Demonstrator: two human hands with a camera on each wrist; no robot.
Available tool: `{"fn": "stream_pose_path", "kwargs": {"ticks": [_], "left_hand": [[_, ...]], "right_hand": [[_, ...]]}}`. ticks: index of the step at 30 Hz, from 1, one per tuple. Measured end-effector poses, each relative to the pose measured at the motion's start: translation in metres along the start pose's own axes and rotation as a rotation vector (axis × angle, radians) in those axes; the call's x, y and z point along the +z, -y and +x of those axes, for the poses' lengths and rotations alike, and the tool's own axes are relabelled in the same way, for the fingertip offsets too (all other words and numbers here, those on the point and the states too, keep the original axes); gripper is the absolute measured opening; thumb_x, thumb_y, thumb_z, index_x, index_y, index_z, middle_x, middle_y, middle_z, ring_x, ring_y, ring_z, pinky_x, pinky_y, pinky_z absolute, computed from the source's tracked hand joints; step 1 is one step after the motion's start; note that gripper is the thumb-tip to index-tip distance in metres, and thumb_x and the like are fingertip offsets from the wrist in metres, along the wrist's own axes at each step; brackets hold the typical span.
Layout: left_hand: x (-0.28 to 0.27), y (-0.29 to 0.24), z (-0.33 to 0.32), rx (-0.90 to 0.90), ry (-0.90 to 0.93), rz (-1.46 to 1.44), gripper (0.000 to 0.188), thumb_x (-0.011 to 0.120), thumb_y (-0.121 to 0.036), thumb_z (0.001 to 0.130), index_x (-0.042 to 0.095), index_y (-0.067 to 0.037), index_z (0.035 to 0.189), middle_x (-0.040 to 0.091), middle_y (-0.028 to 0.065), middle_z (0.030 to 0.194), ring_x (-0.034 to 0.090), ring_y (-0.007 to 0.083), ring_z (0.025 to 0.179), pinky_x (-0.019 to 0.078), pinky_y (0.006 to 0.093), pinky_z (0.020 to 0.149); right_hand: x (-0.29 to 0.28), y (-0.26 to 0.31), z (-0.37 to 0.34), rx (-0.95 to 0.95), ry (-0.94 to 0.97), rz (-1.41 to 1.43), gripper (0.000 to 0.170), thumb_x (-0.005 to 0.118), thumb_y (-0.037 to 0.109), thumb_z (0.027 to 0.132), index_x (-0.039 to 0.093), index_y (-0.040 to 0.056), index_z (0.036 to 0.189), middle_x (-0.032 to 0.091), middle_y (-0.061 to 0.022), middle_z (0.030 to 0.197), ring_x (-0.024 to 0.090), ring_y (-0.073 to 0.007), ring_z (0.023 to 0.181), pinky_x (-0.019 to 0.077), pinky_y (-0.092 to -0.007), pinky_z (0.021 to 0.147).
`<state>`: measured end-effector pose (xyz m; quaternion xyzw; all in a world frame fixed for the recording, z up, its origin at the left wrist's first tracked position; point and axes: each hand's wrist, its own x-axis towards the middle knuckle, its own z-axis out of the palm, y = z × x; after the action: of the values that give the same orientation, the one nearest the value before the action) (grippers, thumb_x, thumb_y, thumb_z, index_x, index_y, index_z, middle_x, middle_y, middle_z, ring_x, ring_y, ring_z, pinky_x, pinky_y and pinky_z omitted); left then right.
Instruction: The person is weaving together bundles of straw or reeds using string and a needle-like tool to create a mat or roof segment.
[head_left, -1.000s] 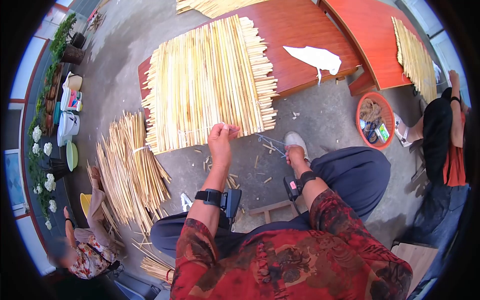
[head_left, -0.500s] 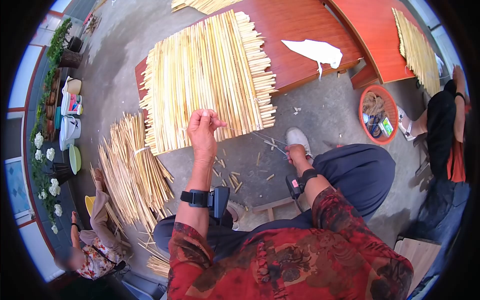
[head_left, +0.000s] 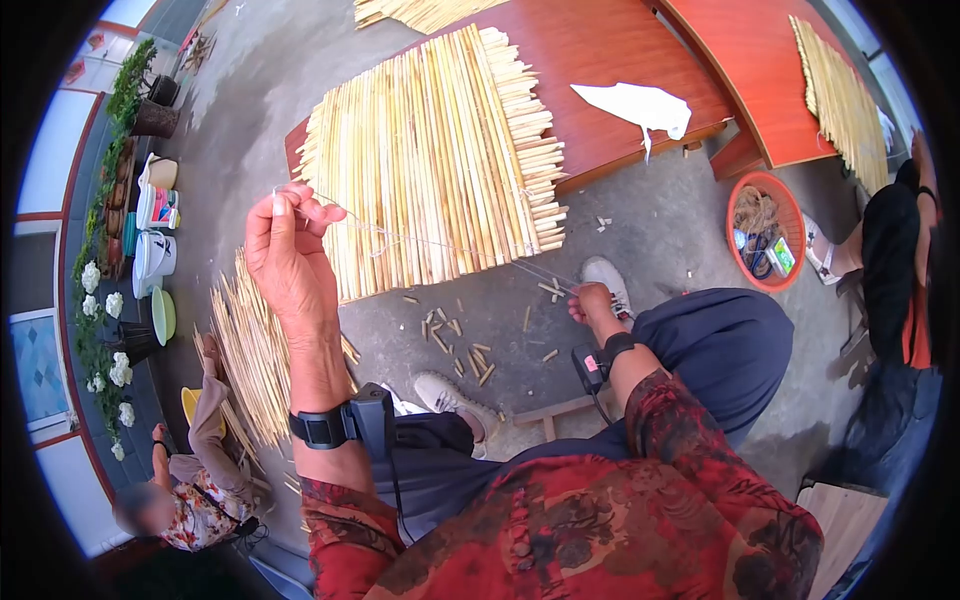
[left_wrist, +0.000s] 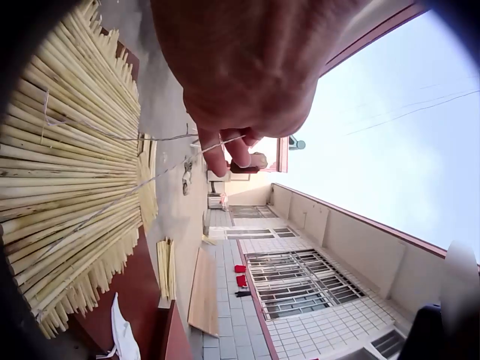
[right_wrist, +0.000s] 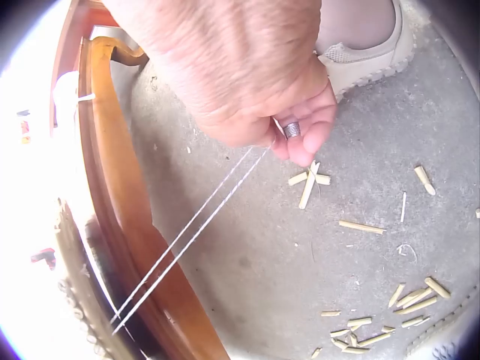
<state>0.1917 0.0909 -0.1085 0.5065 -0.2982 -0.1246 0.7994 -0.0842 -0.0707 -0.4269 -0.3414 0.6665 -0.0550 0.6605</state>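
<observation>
My left hand (head_left: 295, 262) is raised over the left edge of a mat of pale reed stalks (head_left: 420, 150), thumb and fingertips pinching a thin white string. In the left wrist view the string (left_wrist: 161, 174) runs from the fingers across the stalks. Lower and to the right, beside a light shoe, my right hand (head_left: 592, 304) has its fingers curled in. Two strands of the string (right_wrist: 191, 241) come out of its grip and stretch toward the mat's edge. A ring (right_wrist: 292, 130) sits on one of its fingers.
The mat lies on a reddish-brown table (head_left: 620, 60) with a white cloth (head_left: 635, 108) on it. Cut stalk ends (head_left: 480, 360) litter the floor. An orange basket (head_left: 735, 262) stands right; loose stalks (head_left: 250, 360) lie left. Other people sit on both sides.
My left hand has moved left and up from the mat's near edge, drawing the string out across the mat. The right hand stays low by the shoe, gripping the strands.
</observation>
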Motion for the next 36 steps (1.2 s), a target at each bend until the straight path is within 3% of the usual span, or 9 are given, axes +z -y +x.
{"fn": "stream_pose_path", "kwargs": {"ticks": [8,16,19,23,25,28,32,34,36], "left_hand": [[-0.099,0.03,-0.023,-0.176,-0.212,0.108,0.012,0.047,-0.008,0.093,0.056,-0.002,0.087,0.062,0.0124,0.089,0.063,0.021,0.077,0.0569,0.0366,0.071],[-0.063,0.02,-0.034,-0.36,-0.095,-0.127,0.015,0.048,-0.015,0.094,0.056,-0.003,0.092,0.064,0.011,0.082,0.066,0.0252,0.079,0.0564,0.0379,0.073],[-0.055,0.014,-0.039,-0.269,-0.071,-0.065,0.014,0.048,-0.014,0.094,0.057,-0.003,0.091,0.058,0.0039,0.072,0.061,0.0162,0.068,0.0557,0.0364,0.072],[-0.039,0.006,-0.042,-0.238,-0.032,0.003,0.014,0.049,-0.014,0.094,0.058,-0.004,0.09,0.058,0.003,0.072,0.06,0.014,0.066,0.0535,0.0303,0.069],[-0.03,0.001,-0.043,-0.213,-0.055,0.012,0.014,0.05,-0.013,0.093,0.058,-0.003,0.089,0.058,0.0033,0.072,0.059,0.0133,0.065,0.053,0.0287,0.068],[-0.03,-0.001,-0.048,-0.188,-0.08,0.03,0.014,0.051,-0.012,0.093,0.06,-0.002,0.088,0.059,0.0036,0.071,0.059,0.0125,0.064,0.051,0.0254,0.064],[-0.032,0.001,-0.054,-0.247,-0.049,-0.024,0.014,0.051,-0.012,0.093,0.059,-0.002,0.088,0.058,0.0036,0.069,0.058,0.0116,0.063,0.0492,0.024,0.059],[-0.026,-0.003,-0.054,-0.231,-0.017,-0.046,0.014,0.05,-0.014,0.094,0.058,-0.003,0.089,0.055,0.0023,0.068,0.057,0.0127,0.064,0.0474,0.0245,0.061],[-0.02,-0.005,-0.055,-0.232,-0.004,-0.037,0.014,0.05,-0.013,0.094,0.058,-0.003,0.088,0.055,0.0023,0.068,0.056,0.0126,0.064,0.0474,0.0246,0.061]], "right_hand": [[-0.003,-0.003,-0.003,-0.091,0.034,-0.079,0.024,0.045,0.024,0.089,0.057,0.01,0.105,0.062,-0.0071,0.079,0.056,-0.0177,0.051,0.0452,-0.0319,0.041],[-0.009,0.02,-0.033,-0.262,0.007,-0.161,0.031,0.056,0.017,0.082,0.059,0.0072,0.112,0.065,-0.0107,0.088,0.062,-0.0211,0.072,0.0501,-0.0343,0.058],[-0.02,0.037,-0.018,-0.815,-0.436,0.004,0.025,0.054,0.01,0.077,0.064,0.002,0.099,0.064,-0.011,0.094,0.06,-0.0197,0.084,0.0477,-0.0305,0.075],[-0.009,0.084,-0.068,-1.038,-0.535,0.053,0.024,0.051,0.006,0.076,0.064,0.002,0.096,0.064,-0.0115,0.09,0.06,-0.0198,0.082,0.0468,-0.0292,0.077],[0.002,0.097,-0.082,-1.135,-0.374,0.096,0.024,0.046,0.0,0.075,0.064,0.0018,0.092,0.063,-0.0102,0.087,0.059,-0.0194,0.082,0.047,-0.03,0.076],[-0.008,0.091,-0.07,-0.833,-0.26,0.039,0.023,0.045,-0.004,0.076,0.063,0.0016,0.088,0.063,-0.0099,0.089,0.06,-0.0215,0.081,0.0472,-0.0318,0.075],[0.001,0.068,-0.071,-0.953,-0.504,-0.394,0.018,0.05,-0.002,0.078,0.062,0.0031,0.09,0.061,-0.0105,0.092,0.06,-0.0237,0.083,0.0472,-0.0335,0.073],[0.034,0.088,-0.123,-1.401,-0.276,-0.396,0.016,0.059,0.007,0.08,0.061,0.0059,0.096,0.06,-0.011,0.093,0.058,-0.0263,0.089,0.0458,-0.0354,0.077],[0.062,0.1,-0.148,-1.647,-0.156,-0.761,0.026,0.065,0.011,0.075,0.06,0.0076,0.1,0.058,-0.0095,0.097,0.055,-0.0259,0.099,0.0418,-0.0368,0.086]]}}
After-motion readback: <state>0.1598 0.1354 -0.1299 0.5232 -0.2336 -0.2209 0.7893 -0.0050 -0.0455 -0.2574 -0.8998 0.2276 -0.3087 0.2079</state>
